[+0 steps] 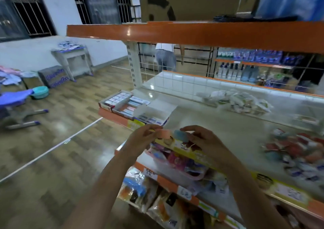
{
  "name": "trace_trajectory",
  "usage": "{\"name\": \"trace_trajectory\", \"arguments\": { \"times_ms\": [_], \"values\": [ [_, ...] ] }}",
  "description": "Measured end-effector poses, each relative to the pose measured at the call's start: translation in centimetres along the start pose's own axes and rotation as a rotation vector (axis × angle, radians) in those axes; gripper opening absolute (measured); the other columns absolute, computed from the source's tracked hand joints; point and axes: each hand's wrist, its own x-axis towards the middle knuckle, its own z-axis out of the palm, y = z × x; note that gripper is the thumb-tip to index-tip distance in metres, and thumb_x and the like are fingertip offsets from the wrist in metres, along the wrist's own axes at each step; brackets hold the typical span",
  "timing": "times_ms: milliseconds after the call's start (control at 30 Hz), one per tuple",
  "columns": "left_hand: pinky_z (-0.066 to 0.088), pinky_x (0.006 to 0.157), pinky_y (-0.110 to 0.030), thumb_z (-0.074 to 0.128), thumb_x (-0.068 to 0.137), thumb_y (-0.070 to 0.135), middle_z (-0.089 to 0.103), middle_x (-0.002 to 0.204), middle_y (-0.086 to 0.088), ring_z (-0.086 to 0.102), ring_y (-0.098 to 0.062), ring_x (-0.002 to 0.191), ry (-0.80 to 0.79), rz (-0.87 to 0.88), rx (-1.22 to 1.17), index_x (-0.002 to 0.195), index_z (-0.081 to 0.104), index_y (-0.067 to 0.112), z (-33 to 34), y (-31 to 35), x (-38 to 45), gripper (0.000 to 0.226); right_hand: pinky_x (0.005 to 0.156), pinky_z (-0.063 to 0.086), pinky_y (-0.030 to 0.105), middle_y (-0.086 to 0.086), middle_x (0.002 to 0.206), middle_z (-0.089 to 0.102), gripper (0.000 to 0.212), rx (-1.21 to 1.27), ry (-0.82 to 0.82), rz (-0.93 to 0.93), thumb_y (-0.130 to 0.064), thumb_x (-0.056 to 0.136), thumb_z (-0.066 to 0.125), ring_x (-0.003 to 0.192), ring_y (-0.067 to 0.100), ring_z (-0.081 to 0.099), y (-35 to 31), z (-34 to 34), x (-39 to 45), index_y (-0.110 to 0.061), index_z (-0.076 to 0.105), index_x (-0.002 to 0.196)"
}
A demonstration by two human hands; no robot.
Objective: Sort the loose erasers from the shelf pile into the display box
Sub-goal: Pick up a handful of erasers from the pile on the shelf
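You get a single view, from your own head: it looks forward and down, close over the shelf (wide-angle, edges bent), aisle floor at left.

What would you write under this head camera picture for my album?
Left hand holding a pink eraser, right hand a blue eraser, near the display box.
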Motion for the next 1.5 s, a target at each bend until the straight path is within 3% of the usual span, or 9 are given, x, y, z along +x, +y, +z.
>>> {"name": "trace_trajectory", "arguments": {
  "times_ms": [167,333,467,567,767,967,1167,1367,1500],
  "values": [
    [0.039,0.050,-0.014,0.067,0.085,0.013,0.065,0.069,0.008,0.049,-0.004,0.056,-0.094,-0.001,-0.021,0.104,0.064,0.017,-3.7,-1.6,1.8,0.020,0.057,0.049,0.018,0.000,0.073,0.070,0.027,-0.032,-0.022,0.026,-0.009,0.082,0.068,0.063,0.009,0.063,0.0,2.7,3.5,-0.033,0.070,0.095],
    [0.038,0.054,-0.016,0.069,0.083,0.014,0.068,0.074,0.011,0.054,0.000,0.061,-0.089,0.014,0.023,0.104,0.061,0.023,-7.3,-3.5,5.6,0.024,0.064,0.051,0.029,0.000,0.076,0.067,0.036,-0.139,-0.053,-0.010,-0.001,0.075,0.074,0.067,0.014,0.062,0.1,4.5,9.2,-0.028,0.065,0.098],
    [0.041,0.055,-0.009,0.073,0.079,0.022,0.070,0.074,0.016,0.060,0.004,0.064,-0.064,0.057,0.078,0.101,0.062,0.028,-10.7,-4.7,9.5,0.025,0.056,0.046,0.018,-0.011,0.061,0.061,0.034,-0.236,-0.071,-0.074,-0.002,0.077,0.073,0.056,0.006,0.055,-0.1,5.9,14.2,-0.021,0.062,0.103],
    [0.048,0.062,-0.014,0.074,0.068,0.040,0.072,0.086,0.010,0.068,-0.006,0.077,-0.032,0.090,0.073,0.092,0.066,0.042,-13.4,-5.3,12.6,0.026,0.056,0.042,0.012,-0.018,0.059,0.060,0.034,-0.299,-0.064,-0.082,-0.005,0.076,0.074,0.055,-0.002,0.053,-0.3,7.1,17.7,-0.020,0.060,0.103],
    [0.048,0.061,-0.013,0.073,0.062,0.050,0.066,0.086,0.023,0.061,0.002,0.077,0.025,0.135,0.163,0.089,0.065,0.043,-16.8,-7.4,17.7,0.028,0.062,0.041,0.007,-0.013,0.075,0.059,0.032,-0.546,-0.033,-0.120,-0.020,0.079,0.071,0.067,-0.005,0.054,-0.4,9.6,23.5,-0.034,0.053,0.101],
    [0.047,0.062,-0.013,0.075,0.075,0.033,0.065,0.089,0.016,0.059,0.001,0.076,0.007,0.182,0.299,0.091,0.063,0.041,-20.3,-9.5,21.9,0.022,0.060,0.040,0.004,-0.015,0.080,0.057,0.030,-0.649,-0.008,-0.088,-0.027,0.083,0.069,0.070,-0.002,0.054,-0.6,12.7,27.9,-0.028,0.050,0.106],
    [0.041,0.059,-0.008,0.077,0.074,0.034,0.061,0.082,0.025,0.056,0.004,0.070,-0.019,0.222,0.367,0.086,0.062,0.046,-24.7,-10.2,26.0,0.023,0.071,0.048,0.027,-0.003,0.091,0.062,0.027,-0.835,0.012,0.036,-0.026,0.084,0.063,0.080,0.012,0.057,-0.4,16.2,31.7,-0.023,0.053,0.109],
    [0.048,0.055,-0.020,0.073,0.073,0.042,0.056,0.084,0.019,0.056,0.003,0.066,-0.141,0.230,0.331,0.099,0.066,0.037,-27.3,-10.3,29.0,0.027,0.079,0.044,0.029,0.002,0.108,0.054,0.024,-1.052,-0.054,0.165,-0.022,0.086,0.057,0.092,0.014,0.049,0.6,19.1,34.3,-0.017,0.054,0.109],
    [0.057,0.052,-0.030,0.070,0.070,0.048,0.055,0.091,0.017,0.057,-0.004,0.079,-0.239,0.223,0.275,0.100,0.066,0.037,-28.1,-11.2,30.2,0.033,0.082,0.038,0.024,0.000,0.113,0.043,0.029,-1.117,0.024,0.197,-0.019,0.089,0.055,0.096,0.009,0.039,1.7,20.3,35.0,-0.017,0.053,0.117]
  ]
}}
